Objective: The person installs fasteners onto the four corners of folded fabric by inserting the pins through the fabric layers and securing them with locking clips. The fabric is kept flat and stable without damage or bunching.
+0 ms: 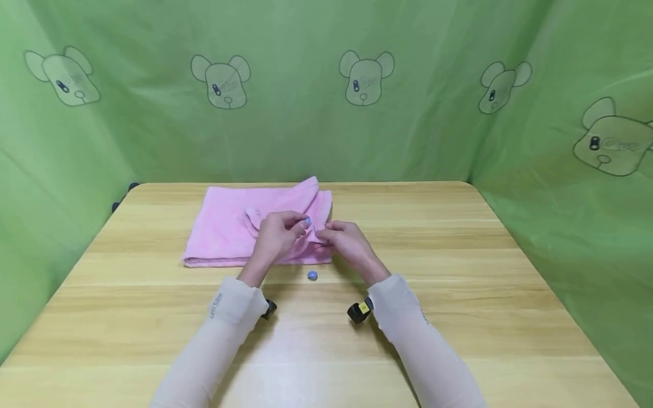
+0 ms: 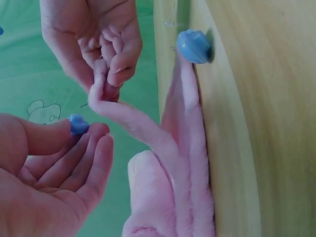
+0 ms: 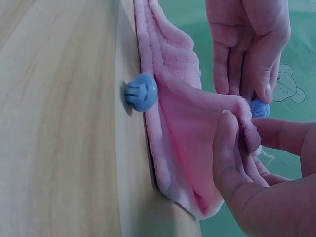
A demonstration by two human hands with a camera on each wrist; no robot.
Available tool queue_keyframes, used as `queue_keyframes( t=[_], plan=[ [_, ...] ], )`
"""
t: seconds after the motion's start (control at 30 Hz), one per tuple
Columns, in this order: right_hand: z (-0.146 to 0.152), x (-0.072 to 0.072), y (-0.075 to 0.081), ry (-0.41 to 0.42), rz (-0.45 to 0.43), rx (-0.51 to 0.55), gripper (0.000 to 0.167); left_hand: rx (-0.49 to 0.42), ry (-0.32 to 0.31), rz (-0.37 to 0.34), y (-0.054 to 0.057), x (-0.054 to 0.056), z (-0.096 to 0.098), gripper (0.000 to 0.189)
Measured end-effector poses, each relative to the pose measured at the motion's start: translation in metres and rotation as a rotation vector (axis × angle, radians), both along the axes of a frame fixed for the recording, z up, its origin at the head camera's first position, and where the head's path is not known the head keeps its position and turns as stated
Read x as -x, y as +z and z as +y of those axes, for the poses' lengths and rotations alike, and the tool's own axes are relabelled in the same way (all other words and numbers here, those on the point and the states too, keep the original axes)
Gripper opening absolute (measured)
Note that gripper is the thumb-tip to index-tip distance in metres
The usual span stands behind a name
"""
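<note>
A folded pink plush cloth [image 1: 229, 221] lies at the far middle of the table, its right corner lifted. My right hand [image 1: 349, 243] pinches that raised edge between thumb and fingers. In the left wrist view, a thin dark pin-like line [image 2: 83, 105] shows beside the pinched cloth. My left hand [image 1: 275, 233] holds a small blue plastic cap [image 2: 77, 124] between thumb and fingertips, close to the raised corner. Another blue piece, a round-headed knob with slots [image 3: 141, 92], lies on the table in front of the cloth, between the wrists.
The wooden table [image 1: 459, 317] runs back to a green curtain [image 1: 296, 136] printed with mouse-like heads, which also hangs along both sides. Black wrist devices [image 1: 360, 310] are worn under both forearms, above the tabletop.
</note>
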State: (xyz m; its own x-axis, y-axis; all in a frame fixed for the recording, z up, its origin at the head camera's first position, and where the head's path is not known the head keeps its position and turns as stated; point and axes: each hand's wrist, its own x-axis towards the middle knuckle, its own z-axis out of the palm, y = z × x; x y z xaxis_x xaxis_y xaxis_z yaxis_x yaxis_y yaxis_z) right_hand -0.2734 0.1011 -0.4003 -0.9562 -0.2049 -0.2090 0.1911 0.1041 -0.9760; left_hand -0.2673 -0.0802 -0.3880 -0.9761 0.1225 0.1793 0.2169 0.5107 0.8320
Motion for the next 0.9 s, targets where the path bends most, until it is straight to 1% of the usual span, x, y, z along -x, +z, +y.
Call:
queue_keyframes(
  t=[0.17,0.3,0.4,0.53,0.7,0.83,0.9],
  plan=[
    [0.0018,0.0006,0.0002,0.005,-0.001,-0.015,0.022,0.001,0.014,0.002,-0.0014,0.0012,0.0026,0.021],
    [0.0024,-0.0001,0.0000,0.006,0.008,-0.014,0.023,-0.010,0.009,0.000,-0.0006,0.0000,0.0034,0.023],
    [0.0023,-0.0004,-0.0024,0.001,0.001,-0.026,0.022,-0.006,0.005,-0.011,-0.0011,-0.0017,0.0032,0.025],
    [0.0006,0.0013,-0.0030,0.007,0.003,-0.040,0.019,0.013,0.017,-0.016,0.0005,-0.0024,0.0023,0.026],
    [0.0005,0.0006,-0.0014,-0.003,0.024,-0.039,0.017,-0.025,0.031,-0.024,0.0028,-0.0030,0.0042,0.021],
    [0.0028,-0.0020,-0.0030,-0.007,0.013,-0.046,0.016,-0.041,0.034,-0.050,0.0012,-0.0043,0.0071,0.017],
    [0.0034,-0.0031,-0.0038,-0.006,0.018,-0.042,0.016,-0.040,0.038,-0.050,0.0003,-0.0050,0.0085,0.016]
  ],
)
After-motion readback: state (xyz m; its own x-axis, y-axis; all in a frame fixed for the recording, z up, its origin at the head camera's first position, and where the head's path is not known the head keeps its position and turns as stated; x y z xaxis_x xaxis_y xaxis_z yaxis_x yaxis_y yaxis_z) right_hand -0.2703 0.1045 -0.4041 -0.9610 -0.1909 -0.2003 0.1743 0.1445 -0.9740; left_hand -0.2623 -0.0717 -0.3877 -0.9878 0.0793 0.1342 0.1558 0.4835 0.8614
